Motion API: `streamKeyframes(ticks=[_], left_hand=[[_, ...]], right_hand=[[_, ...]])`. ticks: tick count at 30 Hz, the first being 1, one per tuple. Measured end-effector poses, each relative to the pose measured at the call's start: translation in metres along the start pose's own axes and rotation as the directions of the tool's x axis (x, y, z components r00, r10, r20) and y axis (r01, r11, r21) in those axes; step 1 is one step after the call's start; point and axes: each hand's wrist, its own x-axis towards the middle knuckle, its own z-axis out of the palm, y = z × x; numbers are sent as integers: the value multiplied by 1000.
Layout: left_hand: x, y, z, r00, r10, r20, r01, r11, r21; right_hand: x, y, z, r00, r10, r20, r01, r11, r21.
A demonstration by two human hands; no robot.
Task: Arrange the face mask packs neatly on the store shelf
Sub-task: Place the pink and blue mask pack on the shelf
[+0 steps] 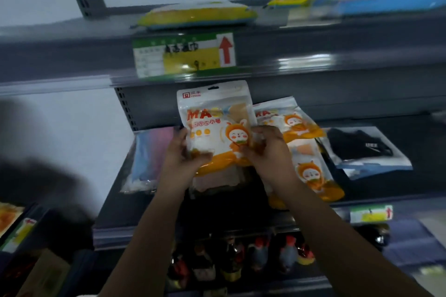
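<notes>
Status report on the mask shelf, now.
Left hand and right hand both grip the orange-and-white cartoon mask pack, upright over the dark shelf. Two matching orange packs lie skewed beside it.

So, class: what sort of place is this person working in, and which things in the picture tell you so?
Most likely a shop aisle. A printed price label with a red arrow sits on the shelf edge, packaged goods like the orange mask pack lie on display, and bottles line the shelf below.

The held mask pack (217,125) shows big orange letters "MA", partly hidden, and a red logo on top. The pack behind (287,118) shows "MA" also. The shelf price label (184,55) carries a red up-arrow; its writing is blurred.
</notes>
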Motion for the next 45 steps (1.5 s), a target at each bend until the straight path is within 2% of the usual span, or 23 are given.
streamKeyframes(ticks=[2, 8, 11, 15, 17, 19, 21, 24, 28, 35, 38, 40, 43, 45], left_hand=[[2, 0, 28, 999, 2, 48, -3, 999, 39], [18, -2, 103, 998, 22, 53, -28, 994, 107], [28, -1, 129, 999, 26, 45, -33, 989, 146], [38, -1, 153, 998, -18, 59, 10, 990, 139], [41, -5, 159, 996, -14, 86, -5, 978, 211], [44, -11, 163, 994, 1, 110, -35, 949, 312], [44, -16, 165, 995, 6, 96, -42, 926, 376], [41, -22, 166, 995, 68, 75, -93, 904, 418], [36, -29, 162, 990, 112, 80, -137, 842, 522], [34, -36, 152, 988, 70, 135, -131, 844, 520], [35, -39, 149, 981, 110, 160, -185, 778, 600], [34, -40, 148, 980, 100, 172, -184, 787, 589], [30, -38, 150, 970, 63, 235, -175, 851, 495], [27, -38, 148, 936, 44, 348, -239, 805, 542]], right_hand=[[5, 17, -23, 1000, 1, -4, -1, 1000, -22], [36, 74, -70, 994, -72, 78, 81, 990, -113], [53, 98, -81, 991, -35, 127, 56, 985, -165], [69, 112, -89, 978, -85, 191, 133, 957, -257], [69, 112, -92, 958, -115, 261, 200, 924, -326], [70, 118, -91, 936, -85, 343, 219, 901, -376], [73, 128, -85, 926, -1, 378, 161, 906, -392], [75, 132, -83, 924, 31, 380, 135, 905, -403], [63, 124, -91, 933, -8, 361, 162, 902, -401], [44, 111, -94, 946, 24, 323, 129, 888, -441], [38, 107, -95, 948, 44, 316, 111, 883, -456], [35, 105, -94, 946, 57, 319, 101, 883, -458], [31, 105, -90, 944, 60, 325, 90, 900, -427], [29, 103, -90, 943, 49, 329, 94, 909, -405]])
